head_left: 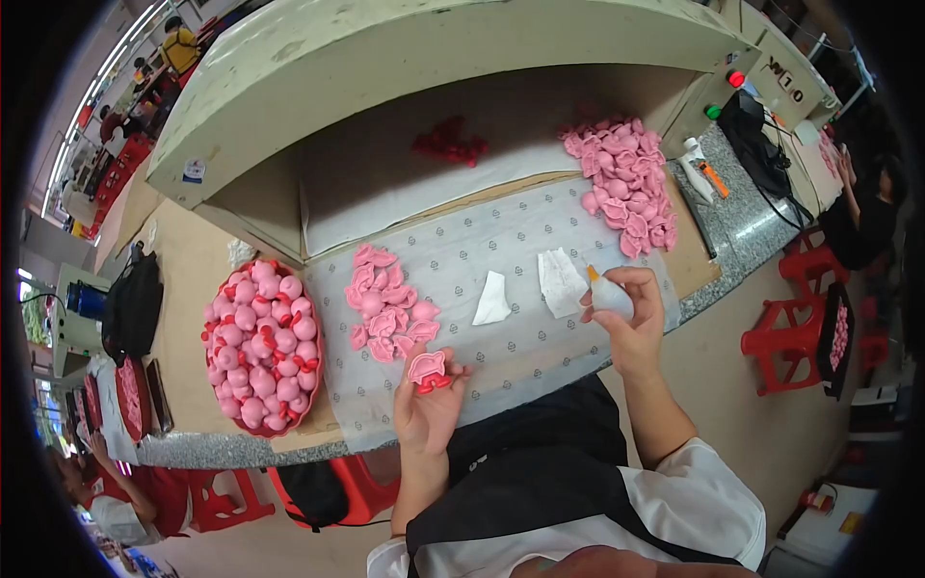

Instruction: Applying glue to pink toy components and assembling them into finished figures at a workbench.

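My left hand (426, 416) holds a small hollow pink plastic piece (427, 365) with a red part at its lower side, gripped between thumb and fingers. In my right hand (636, 332) is a small white squeeze bottle (611, 298) with a yellow-orange nozzle, its tip pointing up and left. The two hands are apart. Just beyond the left hand lies a loose pile of pink shell-like pieces (376, 289) on the patterned paper sheet (453, 279). A crumpled white tissue (559, 281) lies beside the bottle, and another white scrap (492, 299) sits between the hands.
A red basket (316, 390) heaped with round pink pieces stands at left. More pink shells (626, 183) are piled at far right. Red pieces (451, 144) lie inside the pale cabinet (462, 43). A white tube (696, 171) and black bag (752, 140) sit right. Other people work on both sides.
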A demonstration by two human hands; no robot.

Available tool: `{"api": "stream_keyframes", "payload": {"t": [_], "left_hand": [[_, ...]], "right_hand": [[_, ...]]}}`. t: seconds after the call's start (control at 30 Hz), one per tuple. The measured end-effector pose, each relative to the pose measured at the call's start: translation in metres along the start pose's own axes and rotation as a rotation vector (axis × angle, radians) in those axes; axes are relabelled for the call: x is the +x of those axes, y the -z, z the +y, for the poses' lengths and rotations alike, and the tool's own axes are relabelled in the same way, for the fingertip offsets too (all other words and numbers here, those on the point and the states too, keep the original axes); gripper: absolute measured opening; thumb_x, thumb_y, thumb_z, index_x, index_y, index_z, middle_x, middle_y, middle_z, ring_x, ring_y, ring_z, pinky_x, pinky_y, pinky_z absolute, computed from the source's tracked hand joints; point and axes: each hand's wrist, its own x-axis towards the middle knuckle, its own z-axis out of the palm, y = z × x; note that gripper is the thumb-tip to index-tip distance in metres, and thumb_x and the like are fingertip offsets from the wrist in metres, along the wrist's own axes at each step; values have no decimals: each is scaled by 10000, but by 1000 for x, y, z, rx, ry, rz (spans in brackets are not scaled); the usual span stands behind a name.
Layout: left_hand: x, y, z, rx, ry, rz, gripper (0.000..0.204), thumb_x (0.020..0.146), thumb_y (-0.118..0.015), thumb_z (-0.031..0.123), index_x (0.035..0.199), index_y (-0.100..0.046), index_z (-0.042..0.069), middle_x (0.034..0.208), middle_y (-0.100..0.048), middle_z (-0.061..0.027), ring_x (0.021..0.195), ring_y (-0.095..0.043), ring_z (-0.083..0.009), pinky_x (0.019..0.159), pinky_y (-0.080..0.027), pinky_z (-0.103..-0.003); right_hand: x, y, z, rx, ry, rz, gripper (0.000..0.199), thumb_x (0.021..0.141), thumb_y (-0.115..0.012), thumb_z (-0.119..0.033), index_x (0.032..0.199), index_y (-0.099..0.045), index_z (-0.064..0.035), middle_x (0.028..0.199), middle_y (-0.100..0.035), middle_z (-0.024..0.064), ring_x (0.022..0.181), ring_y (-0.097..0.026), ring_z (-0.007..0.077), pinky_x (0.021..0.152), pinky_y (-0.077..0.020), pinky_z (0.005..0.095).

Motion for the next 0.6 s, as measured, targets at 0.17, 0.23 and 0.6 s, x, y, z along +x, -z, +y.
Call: {"api": "stream_keyframes", "payload": {"t": [0.17,0.23,0.6], "left_hand": [[0,3,9,-11,-30,12,413,806,-461,289,1194,-400,162,1091,-516,-100,898,-489,-214,901,-304,-396],[0,4,10,-12,-39,8,410,807,-459,289,1193,-402,163,1094,-515,-99,898,-491,-212,901,-302,-394],[-2,0,17,-70,-73,24,414,797,-474,272,1179,-410,126,1058,-512,-128,900,-487,-234,898,-313,-401]], "right_hand": [[32,47,-3,-115,-140,-16,334,694,-538,21,1004,-417,-13,917,-499,78,815,-555,205,568,-485,267],[51,55,-2,-135,-140,-17,303,700,-536,19,970,-408,-29,918,-499,78,809,-556,200,581,-486,269],[135,51,18,-1333,368,-374,185,633,-581,-34,815,-551,-24,839,-568,123,798,-565,253,662,-456,326]]}}
